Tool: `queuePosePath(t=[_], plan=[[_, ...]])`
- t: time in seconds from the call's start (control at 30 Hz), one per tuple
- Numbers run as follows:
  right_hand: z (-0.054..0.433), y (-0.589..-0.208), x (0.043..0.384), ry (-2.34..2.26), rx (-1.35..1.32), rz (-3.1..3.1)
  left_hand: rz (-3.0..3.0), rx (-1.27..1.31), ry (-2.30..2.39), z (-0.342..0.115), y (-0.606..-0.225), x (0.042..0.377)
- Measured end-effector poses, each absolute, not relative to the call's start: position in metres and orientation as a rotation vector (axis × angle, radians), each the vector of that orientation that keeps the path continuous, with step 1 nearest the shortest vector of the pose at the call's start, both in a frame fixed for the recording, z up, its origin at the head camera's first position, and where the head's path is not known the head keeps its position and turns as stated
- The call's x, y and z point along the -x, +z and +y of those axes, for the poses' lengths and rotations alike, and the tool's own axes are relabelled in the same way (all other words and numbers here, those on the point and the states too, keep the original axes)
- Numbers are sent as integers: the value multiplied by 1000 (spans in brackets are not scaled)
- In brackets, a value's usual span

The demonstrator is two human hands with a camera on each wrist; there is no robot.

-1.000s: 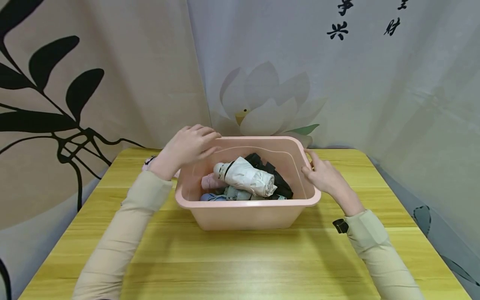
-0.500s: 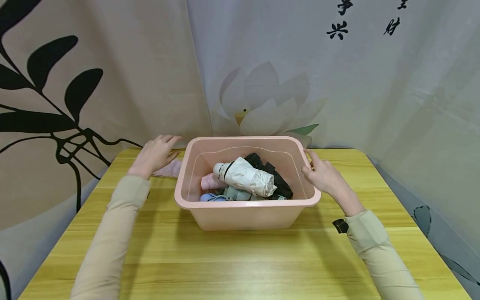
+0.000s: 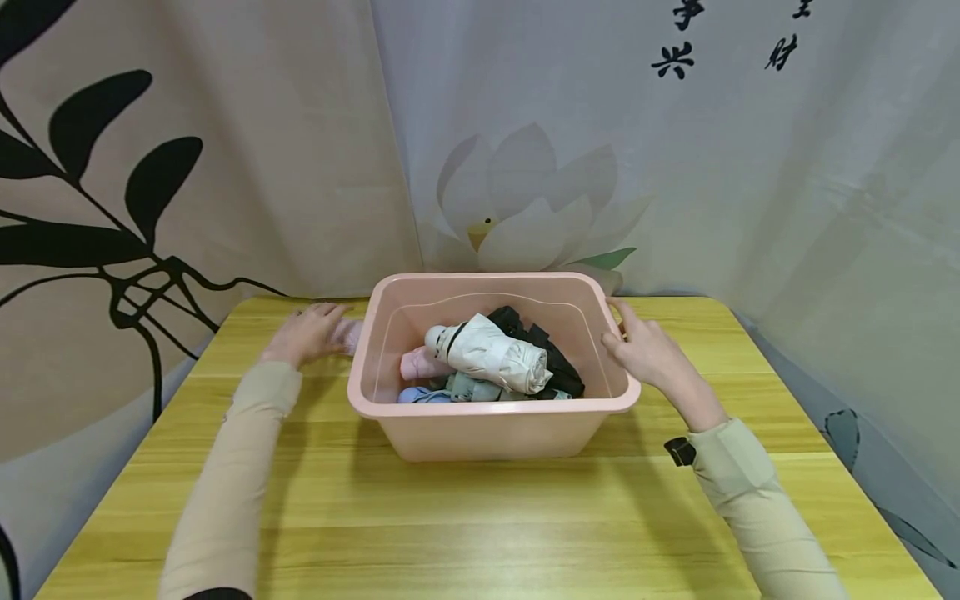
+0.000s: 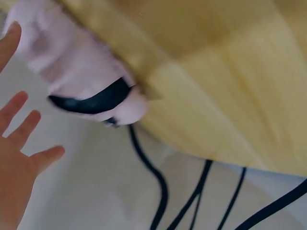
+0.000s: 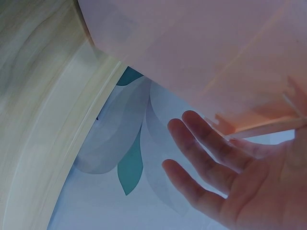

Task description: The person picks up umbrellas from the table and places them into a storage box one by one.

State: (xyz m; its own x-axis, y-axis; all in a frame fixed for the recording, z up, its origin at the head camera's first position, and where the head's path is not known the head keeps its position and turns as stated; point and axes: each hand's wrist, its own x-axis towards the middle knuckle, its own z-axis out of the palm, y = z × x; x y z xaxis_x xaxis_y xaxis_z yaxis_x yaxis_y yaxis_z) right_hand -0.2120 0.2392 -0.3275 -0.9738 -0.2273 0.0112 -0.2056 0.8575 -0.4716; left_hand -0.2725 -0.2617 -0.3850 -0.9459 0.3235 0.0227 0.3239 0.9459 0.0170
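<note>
A pink plastic basin [image 3: 495, 433] stands mid-table. On top of its contents lies a rolled white umbrella [image 3: 497, 356] with a black band. Around it are a black folded bundle [image 3: 566, 372], a pink roll [image 3: 423, 364], a grey-green roll [image 3: 474, 388] and a blue one [image 3: 422, 395]. My right hand [image 3: 648, 354] holds the basin's right rim; in the right wrist view several fingers extend below the rim. Left of the basin, my left hand [image 3: 306, 335] is at a pale pink folded umbrella [image 4: 79, 67] with a black strap, fingers spread; contact cannot be told.
The wooden table [image 3: 480, 533] has its back edge close behind the basin. A printed curtain [image 3: 750, 192] hangs right behind that edge. The pink umbrella lies by the table's edge in the left wrist view.
My left hand has moved left from the basin's rear left rim, then down to the pink umbrella beside it. My right hand and the basin have stayed put.
</note>
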Motion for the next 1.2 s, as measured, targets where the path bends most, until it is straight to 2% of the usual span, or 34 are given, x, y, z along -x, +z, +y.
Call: queuePosePath(t=[0.67,0.9,1.2], plan=[[239,-328,212,-776,332,2970,-3092,481,-23,-270,-427,282],[239,-329,212,-778,336,2970,-3085,428,27,-264,-428,281],[240,-329,212,-783,334,2968,-3079,479,13,-262,-422,281]])
